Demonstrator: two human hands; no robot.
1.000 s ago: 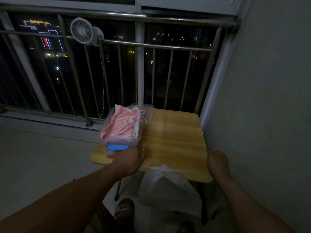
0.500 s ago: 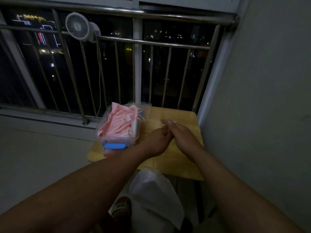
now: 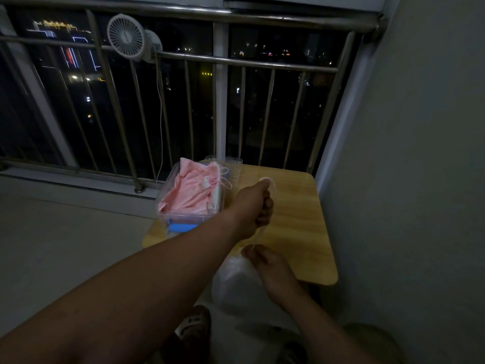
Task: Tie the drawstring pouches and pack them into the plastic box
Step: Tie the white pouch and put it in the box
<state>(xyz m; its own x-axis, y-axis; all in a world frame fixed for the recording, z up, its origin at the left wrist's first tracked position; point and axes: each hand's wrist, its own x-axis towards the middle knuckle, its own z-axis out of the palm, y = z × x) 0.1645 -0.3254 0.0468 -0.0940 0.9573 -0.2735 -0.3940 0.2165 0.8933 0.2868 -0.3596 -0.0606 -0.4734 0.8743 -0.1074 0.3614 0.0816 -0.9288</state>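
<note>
White pouch (image 3: 233, 282) at table (image 3: 309, 232) near edge; right hand (image 3: 270, 266) pinches its top. Left hand (image 3: 258, 206) over table middle, fisted tight round the cord (image 3: 270, 179). Box (image 3: 164, 216) on table's left side, pink pouches (image 3: 189, 193) inside.
</note>
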